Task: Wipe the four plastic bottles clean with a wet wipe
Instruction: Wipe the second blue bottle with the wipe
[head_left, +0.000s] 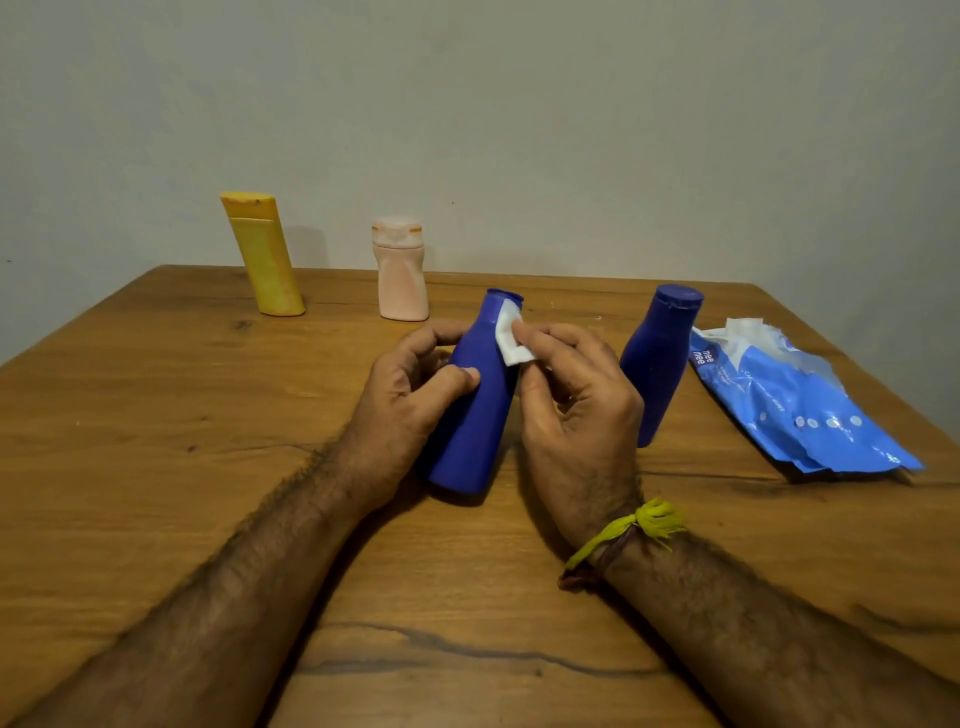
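L hand (415, 395) grips blue bottle (475, 410) at surface centre; R hand (571, 395) pinches wet wipe (511, 338) on its neck. 2nd blue bottle (660, 364) at 2 o'clock, yellow bottle (265, 254) and pink bottle (400, 270) at 11–12 o'clock prob still to wipe

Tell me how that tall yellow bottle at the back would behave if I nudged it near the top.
The yellow bottle stands tall and narrow on a small base, and already appears to lean, so it would probably tip rather than slide. It looks like rigid plastic, so likely stiff and unlikely to break. Its flattish sides suggest it would not roll far on the table.
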